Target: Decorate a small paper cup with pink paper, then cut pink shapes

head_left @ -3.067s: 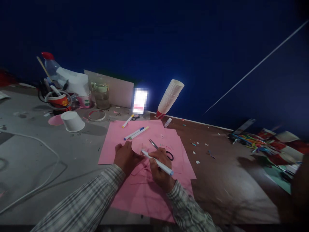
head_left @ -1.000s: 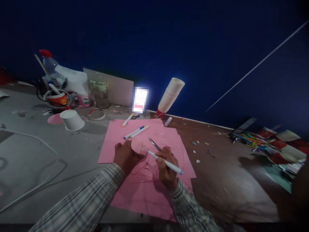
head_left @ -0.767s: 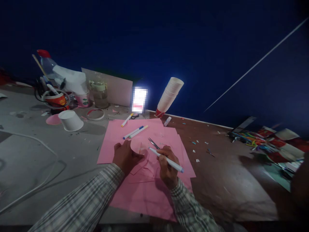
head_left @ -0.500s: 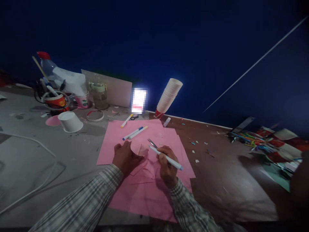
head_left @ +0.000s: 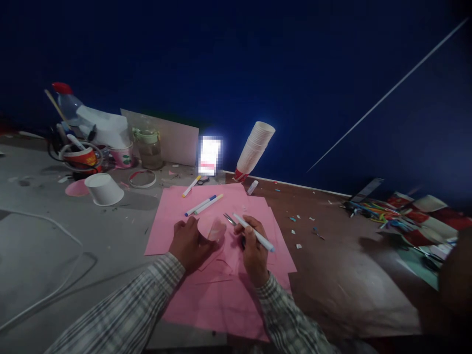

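Just left of the silver-bladed scissors point(head_left: 229, 219), the left hand point(head_left: 189, 245) pinches a small curved piece of pink paper point(head_left: 207, 226), while the right hand point(head_left: 255, 256), over the scissors' near end, grips a slim white plastic marker point(head_left: 259, 237) slanting away leftward, its tip beside the scissors, apart from that piece.

dim light is leaving the blue wall point(head_left: 177, 59) nearly black, a pixelated white rectangle point(head_left: 210, 155) is glaring, and soft shadows are streaking the tabletop point(head_left: 332, 268).
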`<state>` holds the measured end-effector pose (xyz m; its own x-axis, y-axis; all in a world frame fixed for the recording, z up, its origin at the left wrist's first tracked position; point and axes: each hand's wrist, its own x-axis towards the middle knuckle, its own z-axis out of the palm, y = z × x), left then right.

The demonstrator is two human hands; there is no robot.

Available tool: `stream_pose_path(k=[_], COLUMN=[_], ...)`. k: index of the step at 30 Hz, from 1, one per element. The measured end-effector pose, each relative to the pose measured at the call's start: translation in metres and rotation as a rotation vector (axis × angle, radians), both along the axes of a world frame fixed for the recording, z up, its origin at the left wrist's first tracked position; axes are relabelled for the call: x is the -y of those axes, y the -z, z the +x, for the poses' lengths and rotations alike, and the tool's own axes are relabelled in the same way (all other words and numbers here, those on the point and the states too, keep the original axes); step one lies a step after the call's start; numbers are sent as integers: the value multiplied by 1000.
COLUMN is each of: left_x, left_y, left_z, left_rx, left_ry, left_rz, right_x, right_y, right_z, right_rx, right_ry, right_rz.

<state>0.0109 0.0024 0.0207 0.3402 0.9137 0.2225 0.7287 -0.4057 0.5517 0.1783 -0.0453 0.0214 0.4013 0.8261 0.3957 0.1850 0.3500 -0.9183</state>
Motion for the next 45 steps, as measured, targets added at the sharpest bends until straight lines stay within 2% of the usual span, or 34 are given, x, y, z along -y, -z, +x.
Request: stream_pose_path(k=[6, 12, 16, 22, 26, 30, 34, 39, 45], left_x=[-4, -6, -4, -7, -10, -10, -9, -9, -7], left_y=[2, -2, -2, 14, 21, 18, 14, 13, 13], left_z=[-7, -10, -12, -15, -15, -15, -11, -2, 4], left_rx=[12, -6, 79, 168, 240, 203, 106, -4, -35], left_ry=[101, 221, 216, 128, 63, 96, 58, 5, -54], left_rz=[-40, -62, -53, -18, 26, -9, -61, -25, 25], right_x=[-12, -13, -10, -8, -3, 3, 2, 0, 1], right_y=[12, 9, 7, 9, 1, -8, -4, 5, -2], right_z=[-4, -2, -4, -4, -8, -11, -6, 0, -3], right_rx=[-205, -175, -195, -225, -200, -150, -132, -112, -62], right_ry=[-134, -220, -288, -210, -182, -159, -56, -32, -22], right_rz=[-99, -49, -60, -87, -114, -89, -31, 26, 31])
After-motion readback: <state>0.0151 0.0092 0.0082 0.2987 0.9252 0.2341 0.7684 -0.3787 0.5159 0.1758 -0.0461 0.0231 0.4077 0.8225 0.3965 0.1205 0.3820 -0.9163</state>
